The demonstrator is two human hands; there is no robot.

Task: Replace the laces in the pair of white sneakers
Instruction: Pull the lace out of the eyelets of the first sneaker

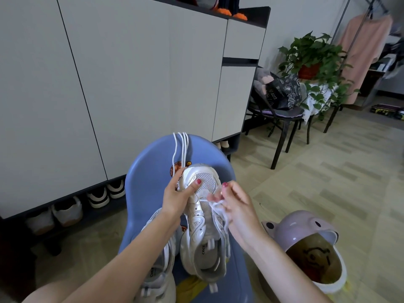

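Head view: 1 white sneaker (202,217) is held up over a blue plastic chair (150,178), toe pointing far, heel near. The left hand (177,196) clamps the toe area from the left, thumb across the mesh vamp, fingers wrapped round the far left side of the toe. The right hand (235,206) works at the eyelet row, fingers pinched narrow on the loose white lace (215,206) bunched at mid-shoe; exact finger contact is motion-blurred. The 2nd sneaker (159,274) lies on the chair seat, near left, partly under the left forearm. Spare white laces (181,147) hang over the chair's far edge, well apart from the right hand. A lilac bin with a flip lid (306,243) stands on the floor at near right. Judgement: the shoe looks light with a stiff sole and soft mesh upper, so the toe or sole grip suits it; the lace is limp and thin and likely snags in eyelets, so best pinched near its tip or just beside the eyelet.
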